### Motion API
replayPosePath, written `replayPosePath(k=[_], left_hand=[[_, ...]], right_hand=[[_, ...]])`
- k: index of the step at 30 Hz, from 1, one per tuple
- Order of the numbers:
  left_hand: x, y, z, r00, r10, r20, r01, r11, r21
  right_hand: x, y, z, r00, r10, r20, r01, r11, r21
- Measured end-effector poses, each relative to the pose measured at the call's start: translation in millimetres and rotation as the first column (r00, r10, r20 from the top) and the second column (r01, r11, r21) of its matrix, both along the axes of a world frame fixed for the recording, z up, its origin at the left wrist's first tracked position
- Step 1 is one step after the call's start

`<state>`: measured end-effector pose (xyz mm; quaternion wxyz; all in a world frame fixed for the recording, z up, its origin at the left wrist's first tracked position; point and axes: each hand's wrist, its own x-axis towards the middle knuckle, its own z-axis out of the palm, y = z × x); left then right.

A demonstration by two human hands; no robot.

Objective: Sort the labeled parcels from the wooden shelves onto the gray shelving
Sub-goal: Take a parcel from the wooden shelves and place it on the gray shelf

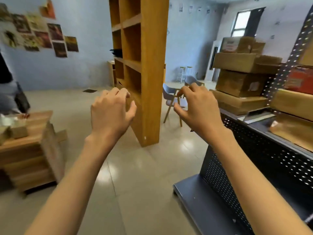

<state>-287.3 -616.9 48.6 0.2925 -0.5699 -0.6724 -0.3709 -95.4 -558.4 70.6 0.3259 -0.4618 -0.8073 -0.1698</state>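
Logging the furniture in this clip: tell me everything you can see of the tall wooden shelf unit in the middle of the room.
The tall wooden shelf unit stands upright on the tiled floor, freestanding and seen from one corner, its top cut off by the frame. It looks like honey-coloured wood or veneer, with a broad plain side panel and two columns of open square compartments. Most compartments in view look empty; one on the far column holds something dark, too blurred to name. A small pale mark sits near the side panel's foot. Neither of the hands touches it.
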Motion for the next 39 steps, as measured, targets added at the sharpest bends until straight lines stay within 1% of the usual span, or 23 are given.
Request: replayPosePath(k=[6, 14, 20, 26, 30, 35, 39], left_hand=[[-102.8, 66.6, -0.9, 0.995, 0.092, -0.026, -0.093, 0.995, -0.032], [-195.5, 170.1, -14.8, 0.987, 0.161, -0.031, -0.162, 0.985, -0.063], [-253.2, 278.0, -17.6, 0.979, 0.188, -0.073, -0.193, 0.979, -0.069], [-313.6, 397.5, 3.5, 0.969, 0.230, -0.089, -0.236, 0.970, -0.060], [-358.9, 461.5, 8.0, 0.965, 0.242, -0.102, -0.247, 0.968, -0.042], [-434.1, 531.7, -4.2, 0.958, 0.264, -0.115, -0.271, 0.962, -0.044], [-509.0, 591.8, -16.9, 0.955, 0.261, -0.139, -0.269, 0.962, -0.039]], right_hand=[[-111.5, 86.1, -3.9, 0.993, 0.115, -0.023, -0.117, 0.991, -0.069], [-208.9, 206.1, -18.3, 0.984, 0.177, 0.021, -0.173, 0.978, -0.117], [-268.7, 316.5, -30.0, 0.974, 0.223, 0.030, -0.217, 0.966, -0.138], [-333.2, 445.7, -8.4, 0.969, 0.245, 0.011, -0.243, 0.965, -0.099], [-384.1, 514.0, -2.1, 0.964, 0.267, 0.003, -0.265, 0.959, -0.097], [-460.2, 584.7, -14.9, 0.952, 0.306, 0.004, -0.303, 0.945, -0.125], [-528.2, 641.1, -33.0, 0.957, 0.290, 0.031, -0.284, 0.951, -0.120]])
